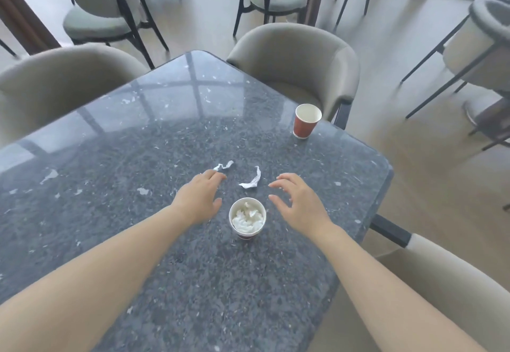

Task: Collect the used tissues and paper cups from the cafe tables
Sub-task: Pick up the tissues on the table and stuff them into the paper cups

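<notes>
A red paper cup (247, 220) stuffed with crumpled white tissue stands on the dark speckled table (138, 158), between my two hands. My left hand (200, 198) hovers just left of it, fingers relaxed, its fingertips close to a small twisted tissue (223, 166). My right hand (296, 202) is open to the right of the cup, fingers spread and holding nothing. A second crumpled tissue (252, 179) lies between the hands, beyond the cup. An empty red paper cup (305, 121) stands upright near the table's far right edge.
Beige upholstered chairs surround the table: one at the far right (303, 59), one at the far left (55, 81), one at the near right (455, 282). More chairs (105, 12) and table legs stand on the light floor behind.
</notes>
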The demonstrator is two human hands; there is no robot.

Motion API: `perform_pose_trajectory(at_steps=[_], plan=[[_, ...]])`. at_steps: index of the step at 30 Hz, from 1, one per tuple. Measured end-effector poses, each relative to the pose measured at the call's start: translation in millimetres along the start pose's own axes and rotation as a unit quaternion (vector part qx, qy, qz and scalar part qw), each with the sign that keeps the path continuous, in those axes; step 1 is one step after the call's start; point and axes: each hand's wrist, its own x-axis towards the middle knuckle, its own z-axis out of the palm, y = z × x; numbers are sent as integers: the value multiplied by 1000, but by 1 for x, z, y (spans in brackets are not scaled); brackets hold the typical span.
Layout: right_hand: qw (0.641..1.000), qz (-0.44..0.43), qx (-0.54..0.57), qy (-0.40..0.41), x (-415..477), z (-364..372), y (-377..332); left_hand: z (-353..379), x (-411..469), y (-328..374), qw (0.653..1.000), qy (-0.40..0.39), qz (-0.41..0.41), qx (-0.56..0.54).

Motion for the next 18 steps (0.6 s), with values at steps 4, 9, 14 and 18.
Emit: perform_pose_trajectory(at_steps=[4, 9, 14, 18], plan=[[999, -9, -32, -1, 33, -9, 16, -6, 28, 1, 1000, 10, 18, 21], [995, -7, -100, 26, 80, -23, 50, -10, 61, -8, 999, 0, -4, 43], [966, 4, -260, -4, 114, -35, 79, 6, 74, -19, 997, -53, -40, 46], [956, 24, -292, 6, 144, -41, 85, 16, 85, -15, 998, -34, -47, 16]])
